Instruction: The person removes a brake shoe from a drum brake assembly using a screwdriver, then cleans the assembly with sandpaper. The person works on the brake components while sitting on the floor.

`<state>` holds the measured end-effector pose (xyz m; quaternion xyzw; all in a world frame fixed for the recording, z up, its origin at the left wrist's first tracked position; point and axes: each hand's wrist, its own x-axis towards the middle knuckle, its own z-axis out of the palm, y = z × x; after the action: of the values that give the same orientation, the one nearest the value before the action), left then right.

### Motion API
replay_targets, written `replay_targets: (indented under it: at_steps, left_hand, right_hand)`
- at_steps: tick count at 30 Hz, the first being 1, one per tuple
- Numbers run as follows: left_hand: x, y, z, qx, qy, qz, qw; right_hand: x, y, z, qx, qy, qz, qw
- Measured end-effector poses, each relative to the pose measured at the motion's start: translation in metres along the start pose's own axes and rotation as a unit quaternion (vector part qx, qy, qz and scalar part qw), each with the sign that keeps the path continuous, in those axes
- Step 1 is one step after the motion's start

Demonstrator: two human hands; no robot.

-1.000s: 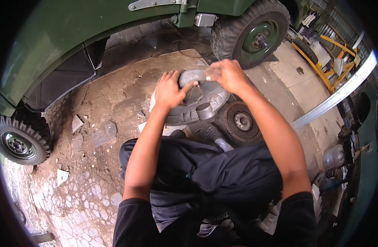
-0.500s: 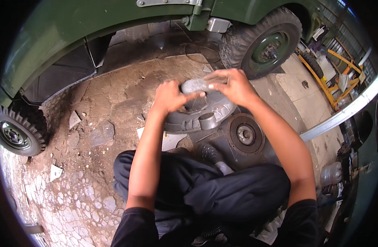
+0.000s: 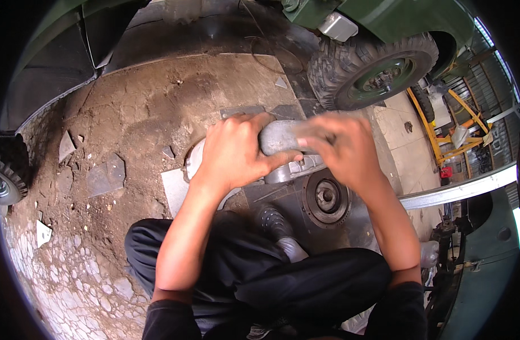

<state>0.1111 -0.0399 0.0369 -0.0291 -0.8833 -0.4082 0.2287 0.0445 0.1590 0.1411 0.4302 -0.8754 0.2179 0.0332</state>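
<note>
Workpiece: grey metal casting with a thick rounded upper rim, centre of frame, just above the floor area beyond the person's feet; whether it rests on the floor is hidden.

Left hand: grasping the casting at its left end, fingers curled over the far side, thumb laid across the near face. Right hand: at the casting's right end, fingers bent, motion-blurred; cannot tell whether they grip or only touch.

Right of centre, near the casting: round dark-brown metal disc with a paler ringed hub, lying flat. Lower centre: dark patterned sock and black cloth trousers. Pale patch at the bottom edge: any lettering too small to read.

Upper right: black knobbly tyre on a green rim, below a green vehicle body. Right: yellow metal frame; pale metal bar. Left: broken grey slab on the dirt-covered floor.
</note>
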Motion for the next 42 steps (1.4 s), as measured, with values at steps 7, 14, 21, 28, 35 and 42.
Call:
replay_targets:
  at_steps: [7, 14, 21, 28, 35, 42]
  left_hand:
    - [0.001, -0.006, -0.001, 0.028, 0.028, 0.026, 0.999]
    - [0.001, -0.002, 0.002, -0.004, 0.021, 0.016, 1.000]
    - [0.000, -0.005, 0.006, -0.007, 0.030, 0.055, 0.998]
    - [-0.013, -0.012, -0.004, -0.029, 0.006, 0.048, 0.998]
    - [-0.010, -0.011, -0.003, -0.019, 0.020, 0.049, 0.998]
    - [-0.008, -0.013, -0.006, -0.014, 0.002, 0.041, 0.999]
  right_hand:
    - [-0.001, 0.002, 0.008, 0.030, -0.018, -0.003, 0.999]
    - [0.015, 0.008, 0.015, 0.035, 0.019, 0.014, 0.999]
    - [0.023, 0.007, 0.016, 0.015, 0.013, 0.004, 1.000]
    - [0.003, -0.003, 0.016, 0.042, -0.001, 0.014, 0.999]
    - [0.001, -0.015, 0.015, 0.019, -0.003, -0.021, 1.000]
    - [0.007, -0.004, 0.020, 0.022, 0.014, -0.001, 1.000]
